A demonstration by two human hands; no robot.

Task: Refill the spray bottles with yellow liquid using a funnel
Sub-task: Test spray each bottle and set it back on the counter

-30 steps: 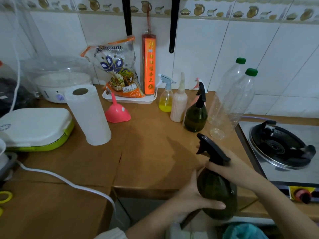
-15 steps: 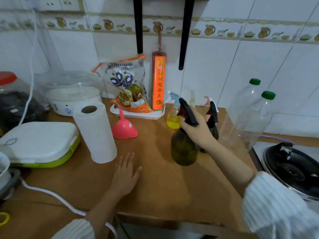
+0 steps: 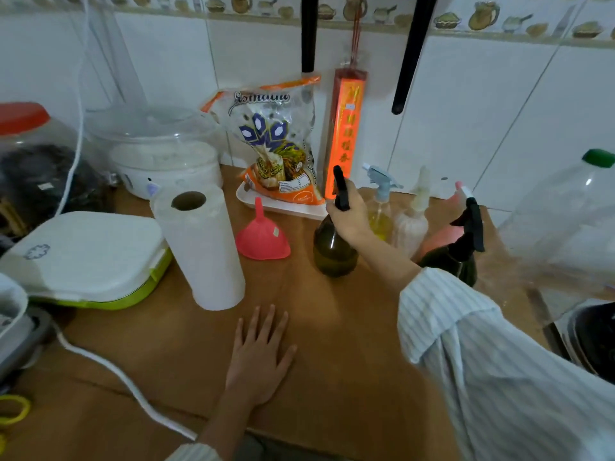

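1. Fingers of my right hand (image 3: 352,216) are wrapping closed around the neck of a dark green spray bottle (image 3: 332,249), just under its black trigger head (image 3: 341,189), which is sticking up above my knuckles.
2. That bottle is standing upright on the brown counter (image 3: 332,327), its base touching the surface, just beside the pink funnel (image 3: 261,236).
3. Pink funnel is sitting mouth-down with its spout pointing up, between the paper towel roll (image 3: 199,247) and the bottle I am gripping.
4. My left hand (image 3: 259,356) is lying flat on the counter, palm down, fingers spread and holding nothing, well apart from the bottle.
5. Behind my right hand a small clear spray bottle (image 3: 381,214) with yellow liquid in its lower part is standing near the wall, with a pale bottle (image 3: 414,221) just beside it.
6. A second dark spray bottle (image 3: 456,257) with a black trigger is standing to the right, partly hidden by my striped sleeve (image 3: 482,361) (a pink bottle behind it is too blurred to describe).
7. A large clear plastic bottle (image 3: 559,227) with a green cap is showing at the far right edge.
8. A snack bag (image 3: 276,144) is leaning against the tiled wall on a white tray (image 3: 286,207) behind the funnel.
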